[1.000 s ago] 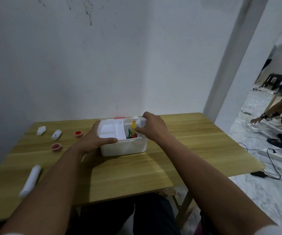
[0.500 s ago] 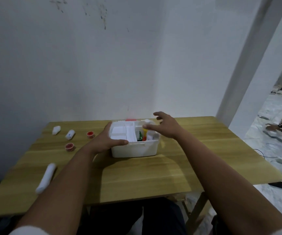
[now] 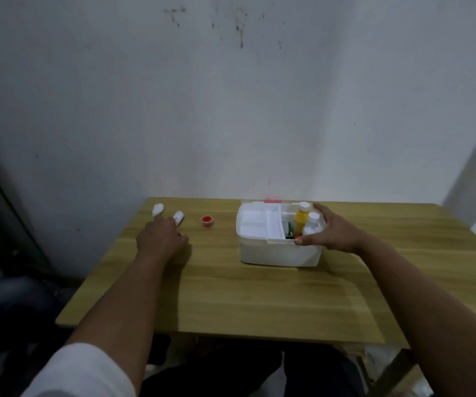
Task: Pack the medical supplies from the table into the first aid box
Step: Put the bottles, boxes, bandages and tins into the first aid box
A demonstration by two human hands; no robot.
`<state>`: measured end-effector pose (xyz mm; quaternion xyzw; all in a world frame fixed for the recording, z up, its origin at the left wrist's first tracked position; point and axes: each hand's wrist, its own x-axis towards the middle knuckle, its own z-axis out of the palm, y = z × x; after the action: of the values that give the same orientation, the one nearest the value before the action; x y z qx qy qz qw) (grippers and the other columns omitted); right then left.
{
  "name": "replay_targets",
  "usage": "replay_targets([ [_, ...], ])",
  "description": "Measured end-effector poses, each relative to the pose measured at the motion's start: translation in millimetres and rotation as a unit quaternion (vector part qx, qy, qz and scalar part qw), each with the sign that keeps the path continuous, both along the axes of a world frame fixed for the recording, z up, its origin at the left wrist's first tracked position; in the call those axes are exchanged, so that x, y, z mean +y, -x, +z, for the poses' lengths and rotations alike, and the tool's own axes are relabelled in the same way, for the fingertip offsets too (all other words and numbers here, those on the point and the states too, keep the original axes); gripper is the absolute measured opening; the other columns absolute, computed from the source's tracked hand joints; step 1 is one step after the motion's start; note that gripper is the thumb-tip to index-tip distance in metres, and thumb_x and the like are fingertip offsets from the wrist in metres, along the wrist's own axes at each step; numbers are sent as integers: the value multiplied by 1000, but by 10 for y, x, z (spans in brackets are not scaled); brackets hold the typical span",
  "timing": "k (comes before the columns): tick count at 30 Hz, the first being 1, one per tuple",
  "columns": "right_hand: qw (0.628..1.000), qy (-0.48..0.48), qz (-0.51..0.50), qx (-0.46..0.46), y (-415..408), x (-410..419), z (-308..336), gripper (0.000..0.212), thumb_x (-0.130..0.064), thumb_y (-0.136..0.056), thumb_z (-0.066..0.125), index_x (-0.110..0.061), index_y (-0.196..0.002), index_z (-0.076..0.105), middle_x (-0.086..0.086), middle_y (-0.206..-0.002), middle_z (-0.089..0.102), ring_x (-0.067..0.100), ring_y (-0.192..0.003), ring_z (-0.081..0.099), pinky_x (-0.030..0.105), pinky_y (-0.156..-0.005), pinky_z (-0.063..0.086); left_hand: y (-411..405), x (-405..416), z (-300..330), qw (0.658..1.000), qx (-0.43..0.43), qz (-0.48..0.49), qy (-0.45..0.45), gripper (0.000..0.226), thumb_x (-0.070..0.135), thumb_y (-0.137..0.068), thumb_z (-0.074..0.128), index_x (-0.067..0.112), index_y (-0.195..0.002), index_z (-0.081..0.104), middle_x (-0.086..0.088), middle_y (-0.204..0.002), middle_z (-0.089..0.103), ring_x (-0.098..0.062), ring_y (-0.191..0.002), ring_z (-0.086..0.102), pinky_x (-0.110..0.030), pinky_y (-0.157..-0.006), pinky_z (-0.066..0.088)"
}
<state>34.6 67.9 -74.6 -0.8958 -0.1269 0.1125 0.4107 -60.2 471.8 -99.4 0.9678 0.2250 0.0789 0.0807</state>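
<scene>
- Your right hand [image 3: 329, 232] lay spread over the right end of the white first aid box [image 3: 279, 247], thumb on its front rim, gripping nothing else.
- The box stood on the wooden table [image 3: 259, 296], a yellow bottle [image 3: 301, 220] upright inside.
- Your left hand [image 3: 160, 239] lay knuckles-up, fingers curled; whether it held anything, I cannot tell.
- Two white rolls [image 3: 158, 209] and a small red tape roll [image 3: 207, 221] lay just beyond it.
</scene>
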Motion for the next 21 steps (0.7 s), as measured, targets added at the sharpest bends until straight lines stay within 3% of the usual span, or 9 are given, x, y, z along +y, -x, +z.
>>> replay_targets([
  [2,1000,-4,-1,-1,1,-4,-7,157,-72,-32,96,-32,-162,16,-16,-137,49,14,-119,53,32,-85,53,-18,30,-61,1000,7,-16,-4,59,28,-96,51,38,-153,45,-7,-152,45,-26,-107,65,-40,-83,54],
  [3,1000,-9,-1,-2,0,-10,-11,156,-72,-33,96,-33,-162,17,-19,-134,51,10,-115,56,27,-79,52,-47,17,-85,1000,-8,-23,1,52,26,-99,51,33,-150,50,-8,-140,55,-25,-102,66,-39,-80,55],
  [6,1000,-15,1,-5,-15,-24,-27,153,-71,-35,96,-35,-161,19,-37,-116,48,-2,-99,58,19,-70,49,-197,-73,-142,997,-51,-56,5,24,29,-100,58,14,-111,73,-6,-127,60,-21,-88,64,-38,-74,55],
  [9,1000,-14,1,1,-19,-21,-32,155,-71,-34,96,-34,-162,17,-24,-128,50,9,-115,55,29,-87,52,-385,-213,-148,996,-60,-62,32,21,28,-97,61,11,-99,74,-9,-121,56,-23,-90,62,-40,-76,56],
  [11,1000,-13,5,3,-27,-23,-37,157,-72,-34,95,-33,-162,15,-16,-135,48,10,-119,50,29,-92,47,-517,-297,-148,996,-53,-62,30,24,32,-94,63,12,-106,70,-11,-119,58,-23,-93,59,-38,-76,53],
  [14,1000,-12,10,1,-45,-28,-51,156,-73,-35,94,-33,-163,14,-20,-130,44,8,-118,47,23,-90,41,-682,-372,-190,997,-38,-69,-5,45,51,-92,65,19,-123,63,-8,-125,59,-25,-105,61,-38,-77,50],
  [18,1000,-9,13,-2,-74,-42,-84,155,-73,-36,94,-34,-162,14,-15,-140,46,7,-120,45,23,-92,39,-823,-436,-273,996,-73,-56,-16,29,43,-97,61,20,-104,77,-2,-95,71,-21,-83,65,-33,-70,51],
  [21,1000,-7,12,-4,-72,-50,-92,154,-74,-37,94,-35,-162,13,-9,-153,42,8,-124,42,28,-99,38,-816,-473,-275,994,-87,-71,-5,26,36,-99,59,20,-100,80,-3,-90,75,-22,-81,69,-35,-74,57],
])
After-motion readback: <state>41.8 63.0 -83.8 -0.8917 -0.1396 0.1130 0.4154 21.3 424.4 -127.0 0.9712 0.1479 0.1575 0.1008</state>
